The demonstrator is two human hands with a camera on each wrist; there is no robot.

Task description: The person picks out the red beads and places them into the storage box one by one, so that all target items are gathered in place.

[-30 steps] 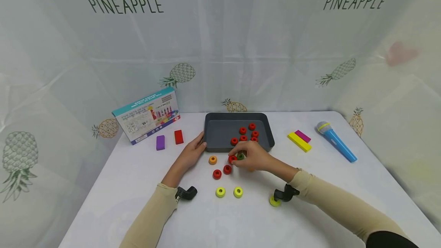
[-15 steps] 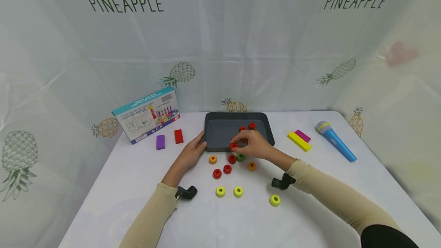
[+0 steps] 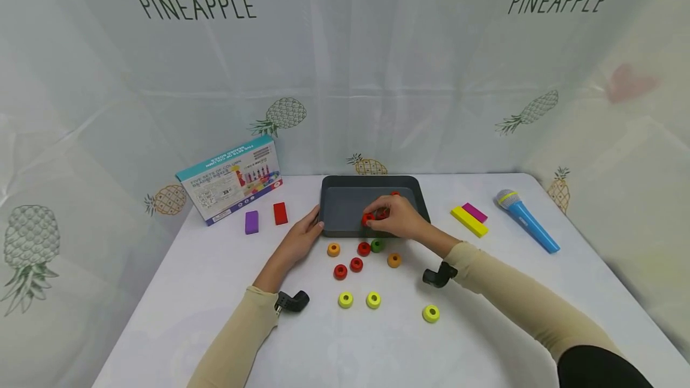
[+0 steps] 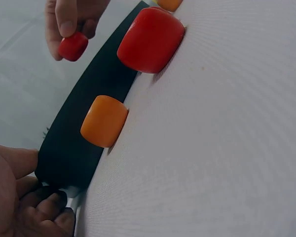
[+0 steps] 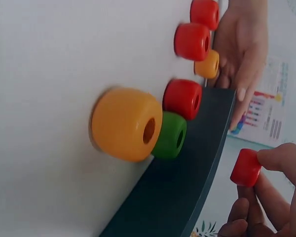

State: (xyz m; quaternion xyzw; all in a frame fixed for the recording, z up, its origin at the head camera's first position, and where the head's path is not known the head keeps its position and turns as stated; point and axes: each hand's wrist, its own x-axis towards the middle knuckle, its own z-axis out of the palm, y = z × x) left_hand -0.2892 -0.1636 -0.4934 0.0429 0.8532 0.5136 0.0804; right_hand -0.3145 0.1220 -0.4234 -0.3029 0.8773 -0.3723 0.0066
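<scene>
My right hand [image 3: 401, 217] pinches a red bead [image 5: 246, 167] between thumb and fingertips, over the dark grey tray [image 3: 345, 199]. Other red beads in the tray are mostly hidden behind that hand. At the tray's left side my left hand [image 3: 299, 238] grips the wall near the front corner, thumb at the rim and fingers curled beside it, as the left wrist view shows. In front of the tray lie an orange bead [image 3: 333, 249], a green bead [image 3: 377, 245], a second orange bead [image 5: 126, 123] and several red beads [image 3: 356, 264].
Three yellow beads [image 3: 345, 299] lie nearer the front. To the left are a purple block [image 3: 251, 223], a red block [image 3: 280, 214] and a leaning toy box [image 3: 232, 181]. On the right lie a yellow block [image 3: 469, 221], a magenta block [image 3: 474, 212] and a blue toy microphone [image 3: 528, 221].
My right hand has carried the pinched red bead from in front of the tray, up over its front rim and inside. The left hand has stayed at the tray.
</scene>
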